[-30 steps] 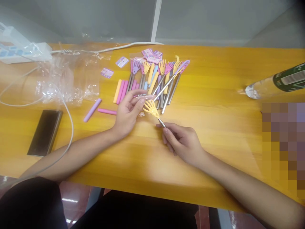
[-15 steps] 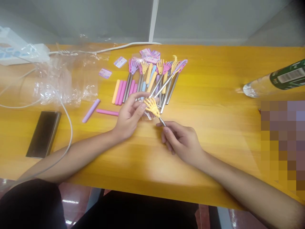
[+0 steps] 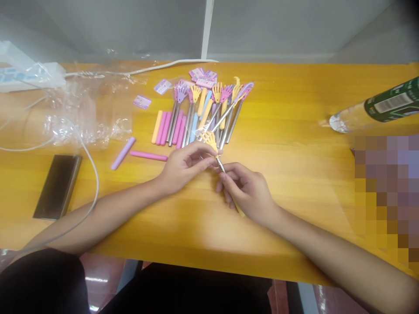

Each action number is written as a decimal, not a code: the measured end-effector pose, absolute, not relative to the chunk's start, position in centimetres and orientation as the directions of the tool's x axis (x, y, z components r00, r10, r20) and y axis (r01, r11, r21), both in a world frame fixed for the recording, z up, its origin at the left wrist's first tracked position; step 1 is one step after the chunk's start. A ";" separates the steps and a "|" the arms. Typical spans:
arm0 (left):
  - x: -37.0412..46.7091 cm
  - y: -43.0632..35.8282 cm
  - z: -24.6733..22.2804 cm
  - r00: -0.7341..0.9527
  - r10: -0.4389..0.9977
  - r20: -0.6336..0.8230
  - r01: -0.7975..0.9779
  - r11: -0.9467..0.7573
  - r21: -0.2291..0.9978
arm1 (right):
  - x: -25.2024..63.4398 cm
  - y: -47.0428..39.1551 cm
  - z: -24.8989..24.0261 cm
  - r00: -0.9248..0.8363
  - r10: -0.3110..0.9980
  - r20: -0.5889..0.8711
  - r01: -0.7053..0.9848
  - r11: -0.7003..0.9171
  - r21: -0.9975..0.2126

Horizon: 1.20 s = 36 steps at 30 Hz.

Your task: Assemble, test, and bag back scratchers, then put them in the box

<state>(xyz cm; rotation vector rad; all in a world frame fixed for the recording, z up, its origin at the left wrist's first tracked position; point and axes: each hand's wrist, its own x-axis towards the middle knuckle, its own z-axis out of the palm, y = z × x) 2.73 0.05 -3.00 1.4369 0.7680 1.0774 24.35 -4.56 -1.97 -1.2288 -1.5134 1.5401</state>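
A yellow hand-shaped back scratcher [image 3: 210, 138] with a metal rod is held in front of me. My right hand [image 3: 251, 190] is closed round its lower part, and a bit of yellow handle shows below the fingers. At the scratcher's neck, my left hand [image 3: 180, 168] pinches a clear plastic bag [image 3: 205, 126] that shows around the claw. How far the bag covers the rod is hidden by my fingers. Just beyond my hands lie several more back scratchers [image 3: 217, 92] in purple, yellow and pink, with loose handle sleeves [image 3: 163, 128] beside them.
Small printed cards [image 3: 142, 102] lie behind the scratchers. Clear bags [image 3: 94, 109] are heaped at left, near a white power strip [image 3: 32, 78] and a phone [image 3: 58, 186]. A white cable [image 3: 95, 170] crosses my left forearm. A bottle [image 3: 376, 109] lies at right.
My left hand has moved right, from beside the yellow claw to its neck. Clear plastic now shows around the claw. My right hand has kept its hold nearly in place.
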 end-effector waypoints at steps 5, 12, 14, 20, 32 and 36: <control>2.6 0.2 -3.3 0.280 0.929 0.242 -0.035 -0.242 0.970 | 24.5 -4.4 -2.0 -0.443 0.877 -0.188 0.214 -0.100 -0.972; 2.5 0.9 -3.1 0.005 0.968 0.249 -0.092 -0.248 0.965 | 24.8 -4.1 -1.6 -0.554 0.824 -0.123 0.308 0.065 -0.949; 2.5 1.2 -3.4 -0.002 0.977 0.214 -0.145 -0.212 0.966 | 24.9 -4.1 -1.6 -0.562 0.816 -0.134 0.325 0.069 -0.943; 2.3 1.8 -4.3 0.052 0.986 0.158 -0.240 -0.142 0.960 | 25.2 -4.9 -1.8 -0.393 0.919 0.024 0.406 0.196 -0.893; 2.8 0.3 -3.4 0.309 0.950 0.056 -0.163 -0.005 0.987 | 25.5 -4.4 -2.4 -0.444 0.872 0.208 0.352 0.383 -0.854; 2.7 0.3 -3.4 0.319 0.947 0.035 -0.165 0.019 0.986 | 25.6 -4.2 -2.5 -0.474 0.858 0.195 0.302 0.367 -0.880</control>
